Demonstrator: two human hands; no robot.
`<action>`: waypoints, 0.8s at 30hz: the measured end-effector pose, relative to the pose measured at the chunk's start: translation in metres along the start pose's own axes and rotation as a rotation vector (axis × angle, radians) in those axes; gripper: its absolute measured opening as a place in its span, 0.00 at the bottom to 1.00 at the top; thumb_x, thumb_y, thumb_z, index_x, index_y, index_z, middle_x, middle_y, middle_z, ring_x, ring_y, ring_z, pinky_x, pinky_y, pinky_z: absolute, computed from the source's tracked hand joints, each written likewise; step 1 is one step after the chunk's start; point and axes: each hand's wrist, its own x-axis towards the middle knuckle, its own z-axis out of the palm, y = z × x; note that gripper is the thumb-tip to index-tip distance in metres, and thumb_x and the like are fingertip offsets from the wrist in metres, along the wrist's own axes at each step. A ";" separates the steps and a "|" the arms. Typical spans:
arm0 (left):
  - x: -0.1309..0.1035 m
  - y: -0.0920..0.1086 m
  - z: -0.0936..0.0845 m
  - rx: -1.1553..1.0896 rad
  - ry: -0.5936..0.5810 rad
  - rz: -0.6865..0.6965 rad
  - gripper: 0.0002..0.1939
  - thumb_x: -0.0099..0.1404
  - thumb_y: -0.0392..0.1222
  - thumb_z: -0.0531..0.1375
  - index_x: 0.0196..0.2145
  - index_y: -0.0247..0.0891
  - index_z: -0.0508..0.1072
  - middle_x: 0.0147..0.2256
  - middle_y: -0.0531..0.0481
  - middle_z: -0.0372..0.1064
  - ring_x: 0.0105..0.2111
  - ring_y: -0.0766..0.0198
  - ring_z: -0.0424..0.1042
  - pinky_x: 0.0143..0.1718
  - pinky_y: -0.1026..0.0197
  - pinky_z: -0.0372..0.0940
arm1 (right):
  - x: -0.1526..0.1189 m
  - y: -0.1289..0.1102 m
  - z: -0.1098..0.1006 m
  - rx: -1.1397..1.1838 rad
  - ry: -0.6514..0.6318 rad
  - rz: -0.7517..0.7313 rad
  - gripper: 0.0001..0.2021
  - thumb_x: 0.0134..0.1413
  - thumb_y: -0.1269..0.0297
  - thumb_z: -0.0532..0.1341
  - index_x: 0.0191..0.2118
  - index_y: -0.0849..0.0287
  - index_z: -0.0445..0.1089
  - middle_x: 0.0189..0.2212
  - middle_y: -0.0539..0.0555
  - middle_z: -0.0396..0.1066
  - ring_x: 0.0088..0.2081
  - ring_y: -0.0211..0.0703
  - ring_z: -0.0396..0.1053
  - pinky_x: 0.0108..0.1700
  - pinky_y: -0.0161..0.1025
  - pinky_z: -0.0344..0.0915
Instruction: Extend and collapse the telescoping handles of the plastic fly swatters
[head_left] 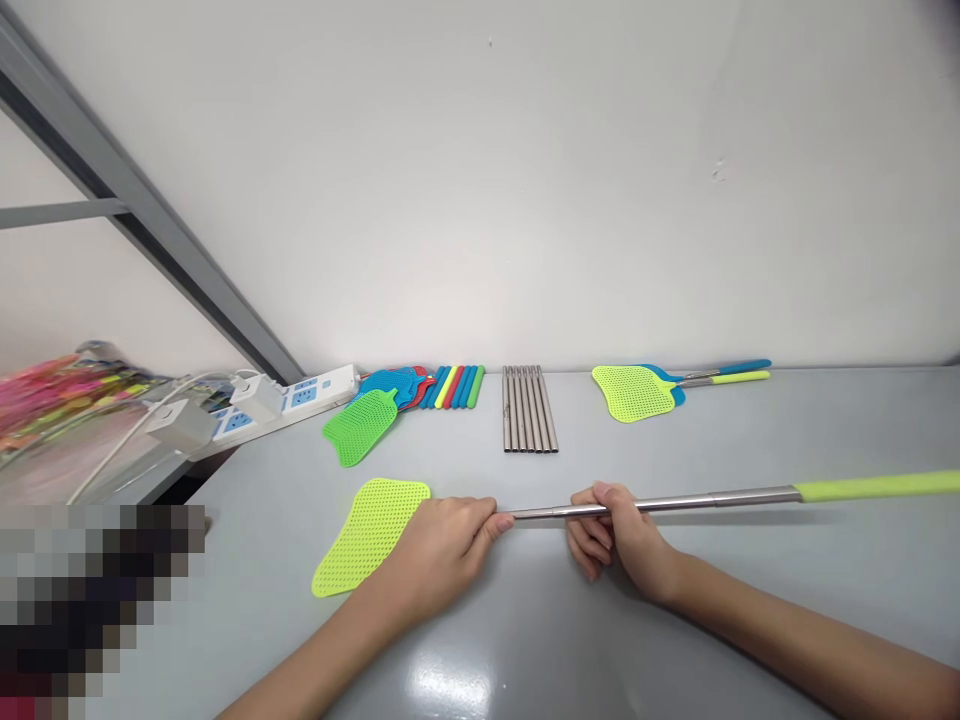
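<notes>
Both hands hold one fly swatter whose telescopic metal rod is drawn out long. Its yellow-green perforated head [375,535] lies to the left, partly behind my left hand [450,545], which is closed around the joint of head and rod. My right hand [619,540] pinches the metal rod [682,503] farther along, fingers curled beneath. The yellow-green grip [877,486] runs out of view at the right edge. How the head joins the rod is hidden by my left fingers.
Along the wall lie loose swatter heads [364,425], coloured grips [454,388], several metal rods [529,410] and two swatters with retracted rods [637,392]. A power strip [307,395] with plugs borders the grey table's [750,640] left side, beside a blurred colourful pile [52,410].
</notes>
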 end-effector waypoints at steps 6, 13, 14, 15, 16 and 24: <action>0.000 0.007 0.002 -0.028 -0.007 0.012 0.20 0.65 0.49 0.38 0.20 0.37 0.55 0.19 0.54 0.60 0.19 0.67 0.57 0.22 0.64 0.45 | 0.000 -0.002 0.002 -0.049 -0.037 -0.018 0.21 0.54 0.58 0.41 0.13 0.56 0.49 0.08 0.44 0.46 0.11 0.35 0.53 0.17 0.34 0.51; 0.002 0.014 0.005 0.013 0.003 -0.007 0.20 0.65 0.49 0.38 0.20 0.38 0.55 0.19 0.52 0.61 0.19 0.66 0.60 0.21 0.63 0.46 | -0.001 -0.006 0.004 -0.092 -0.060 -0.005 0.21 0.54 0.55 0.40 0.13 0.56 0.48 0.08 0.44 0.46 0.11 0.34 0.52 0.17 0.34 0.51; 0.001 0.015 0.005 0.021 0.008 -0.008 0.20 0.65 0.49 0.38 0.20 0.38 0.55 0.19 0.52 0.61 0.20 0.65 0.61 0.21 0.63 0.46 | -0.001 -0.006 0.004 -0.095 -0.061 -0.005 0.21 0.54 0.55 0.40 0.13 0.56 0.48 0.08 0.44 0.46 0.11 0.34 0.52 0.17 0.34 0.50; 0.001 0.016 0.006 0.028 0.016 -0.006 0.20 0.64 0.49 0.38 0.20 0.38 0.55 0.19 0.52 0.62 0.19 0.65 0.61 0.21 0.63 0.46 | -0.002 -0.005 0.004 -0.098 -0.064 -0.005 0.21 0.54 0.55 0.40 0.13 0.56 0.48 0.08 0.44 0.46 0.11 0.34 0.51 0.17 0.34 0.50; 0.000 0.016 0.006 0.034 0.028 -0.001 0.20 0.64 0.49 0.38 0.20 0.38 0.55 0.19 0.52 0.62 0.19 0.65 0.61 0.21 0.63 0.46 | -0.002 -0.005 0.004 -0.101 -0.065 -0.006 0.22 0.54 0.55 0.40 0.13 0.56 0.49 0.08 0.44 0.46 0.11 0.34 0.51 0.16 0.33 0.50; 0.000 0.017 0.015 0.002 0.089 -0.022 0.19 0.64 0.49 0.40 0.21 0.38 0.56 0.19 0.52 0.63 0.20 0.65 0.62 0.20 0.64 0.47 | 0.003 -0.008 0.004 -0.081 -0.055 0.033 0.24 0.54 0.55 0.40 0.13 0.57 0.53 0.08 0.46 0.49 0.13 0.35 0.54 0.19 0.34 0.54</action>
